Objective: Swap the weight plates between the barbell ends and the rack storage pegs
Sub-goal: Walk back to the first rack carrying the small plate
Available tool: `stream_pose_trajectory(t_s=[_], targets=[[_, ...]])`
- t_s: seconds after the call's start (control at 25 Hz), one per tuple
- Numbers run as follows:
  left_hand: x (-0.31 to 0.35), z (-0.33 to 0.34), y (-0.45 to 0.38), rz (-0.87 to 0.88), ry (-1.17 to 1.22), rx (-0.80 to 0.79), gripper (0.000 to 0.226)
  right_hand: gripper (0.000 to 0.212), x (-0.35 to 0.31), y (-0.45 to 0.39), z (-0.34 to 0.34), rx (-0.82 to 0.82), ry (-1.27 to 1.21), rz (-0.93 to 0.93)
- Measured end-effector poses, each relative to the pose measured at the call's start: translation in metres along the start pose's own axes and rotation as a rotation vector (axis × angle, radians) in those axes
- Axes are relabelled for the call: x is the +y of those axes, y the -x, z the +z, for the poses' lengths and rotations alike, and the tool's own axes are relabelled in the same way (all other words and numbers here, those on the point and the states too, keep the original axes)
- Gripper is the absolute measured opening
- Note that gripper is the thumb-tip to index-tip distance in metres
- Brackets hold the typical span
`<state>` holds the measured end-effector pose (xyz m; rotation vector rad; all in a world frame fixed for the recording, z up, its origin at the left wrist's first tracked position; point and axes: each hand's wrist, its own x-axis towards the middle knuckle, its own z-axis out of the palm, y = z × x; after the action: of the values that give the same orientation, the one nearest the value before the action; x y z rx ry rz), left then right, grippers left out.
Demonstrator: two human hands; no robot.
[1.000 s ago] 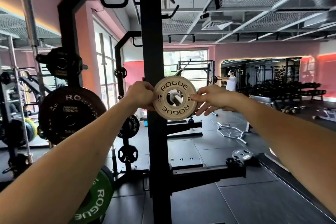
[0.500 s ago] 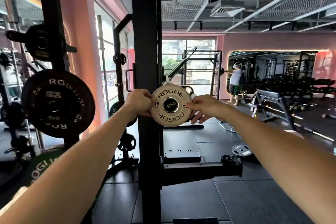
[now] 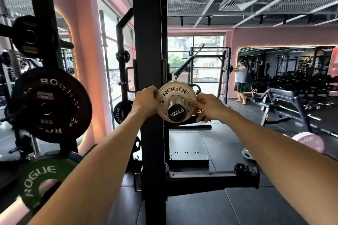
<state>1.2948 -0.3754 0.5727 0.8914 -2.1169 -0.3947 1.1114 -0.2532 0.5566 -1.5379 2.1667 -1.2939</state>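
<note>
A second ago the small round tan metal weight plate marked ROGUE [image 3: 177, 103] was held in the air with only open hole and a distant bar showing through its centre. Now it has been slid onto the steel barbell sleeve [image 3: 175, 103], whose black end cap reading 1500LB [image 3: 178, 113] sticks out toward the camera in front of the plate's lower half. The left hand [image 3: 144, 101] and right hand [image 3: 209, 105] have travelled with it, fingers curled over its rim on either side. The view has moved closer to the black steel rack upright [image 3: 149, 45].
</note>
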Motion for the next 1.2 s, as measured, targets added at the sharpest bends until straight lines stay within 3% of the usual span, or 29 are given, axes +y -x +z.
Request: stream_pose_trajectory(t_s=[0.48, 0.64, 1.2], targets=[[-0.059, 0.093, -0.163, -0.014, -0.019, -0.045, 0.015, 0.016, 0.054, -0.172, 0.013, 0.024, 0.008, 0.032], [-0.072, 0.116, -0.208, 0.019, -0.072, -0.055, 0.024, 0.016, 0.069, -0.219, 0.016, 0.030, 0.035, 0.050], [-0.094, 0.154, -0.267, -0.008, -0.140, -0.072, 0.010, 0.019, 0.093, -0.286, 0.020, 0.070, 0.109, 0.043]])
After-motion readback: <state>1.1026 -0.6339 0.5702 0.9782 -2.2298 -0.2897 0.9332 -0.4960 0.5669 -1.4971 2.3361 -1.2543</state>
